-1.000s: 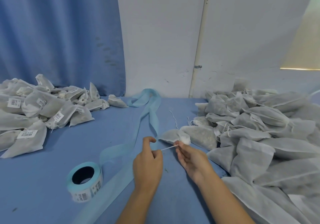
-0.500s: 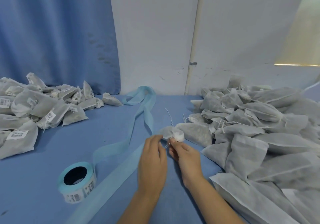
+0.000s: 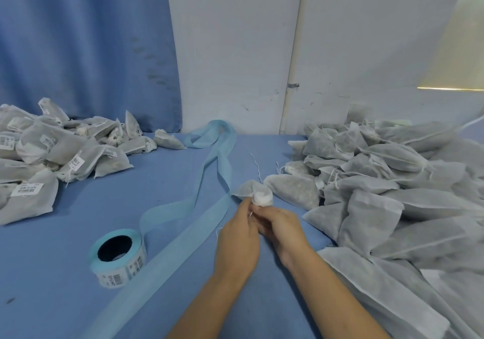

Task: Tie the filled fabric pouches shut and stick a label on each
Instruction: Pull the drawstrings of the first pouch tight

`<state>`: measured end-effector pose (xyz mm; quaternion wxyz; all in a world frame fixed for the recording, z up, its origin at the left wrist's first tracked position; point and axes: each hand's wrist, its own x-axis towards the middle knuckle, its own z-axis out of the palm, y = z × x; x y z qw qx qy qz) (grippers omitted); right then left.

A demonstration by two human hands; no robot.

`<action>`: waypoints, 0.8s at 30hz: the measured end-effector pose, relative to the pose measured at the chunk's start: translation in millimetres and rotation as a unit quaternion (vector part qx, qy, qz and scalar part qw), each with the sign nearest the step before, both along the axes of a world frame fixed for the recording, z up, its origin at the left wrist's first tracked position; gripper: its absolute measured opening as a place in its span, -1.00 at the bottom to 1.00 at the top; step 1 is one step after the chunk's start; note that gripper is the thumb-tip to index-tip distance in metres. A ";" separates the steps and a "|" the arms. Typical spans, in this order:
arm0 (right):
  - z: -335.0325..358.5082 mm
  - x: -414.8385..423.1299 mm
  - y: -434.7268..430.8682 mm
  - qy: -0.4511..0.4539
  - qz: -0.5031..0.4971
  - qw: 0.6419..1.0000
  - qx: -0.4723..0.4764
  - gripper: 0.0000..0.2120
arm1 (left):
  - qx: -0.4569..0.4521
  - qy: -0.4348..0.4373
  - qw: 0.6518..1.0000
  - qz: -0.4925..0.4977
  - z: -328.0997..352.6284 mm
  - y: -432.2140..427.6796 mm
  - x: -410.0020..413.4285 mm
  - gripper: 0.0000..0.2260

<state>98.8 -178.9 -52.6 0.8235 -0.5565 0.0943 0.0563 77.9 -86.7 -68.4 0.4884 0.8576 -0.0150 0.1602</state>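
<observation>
Left hand moved to right hand | pinching string | right pinches pouch neck beyond

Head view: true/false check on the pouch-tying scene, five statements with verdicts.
1. The left hand and right hand both grip the gathered neck of a filled white fabric pouch. True.
2. The roll of barcode labels on blue backing lies to the right of the hands. False: it lies to their left.
3. Pouches in the left pile of white pouches carry barcode labels. True.
4. The pale blue backing strip is wound fully on the roll. False: it trails loose across the blue table toward the wall.
5. The right pile of white pouches shows labels. False: none are visible there.
</observation>
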 end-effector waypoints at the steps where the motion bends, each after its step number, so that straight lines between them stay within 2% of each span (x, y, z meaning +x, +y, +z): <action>1: 2.0 1.7 -1.8 0.017 -0.002 1.000 0.019 -0.91 | 0.001 0.004 1.000 -0.004 0.0 1.3 0.0 -0.59; 5: 6.9 3.7 -2.4 0.048 -0.006 0.998 0.039 -0.94 | 0.001 -0.003 1.000 -0.005 2.9 8.8 1.8 -0.59; 10: 2.6 -2.4 5.1 0.011 0.016 1.000 0.015 -0.90 | 0.005 -0.023 1.000 -0.002 -1.1 16.4 -2.9 -0.71; 13: 0.2 -6.4 0.7 -0.008 0.024 0.997 0.068 -0.89 | 0.001 -0.042 0.999 0.004 -0.7 19.2 -4.0 -0.93; 17: -0.6 -6.3 -6.0 -0.023 0.012 0.989 0.147 -0.91 | 0.049 -0.070 0.996 0.017 -3.5 20.5 -2.5 -0.88; 21: -4.4 -6.4 -5.1 -0.047 0.008 0.995 0.084 -0.87 | 0.069 -0.083 0.994 0.015 -4.5 20.4 -2.2 -0.89; 24: -5.5 -7.4 -3.1 -0.095 -0.032 0.994 -0.042 -0.82 | 0.092 -0.075 0.993 0.018 -4.1 20.8 -3.3 -0.88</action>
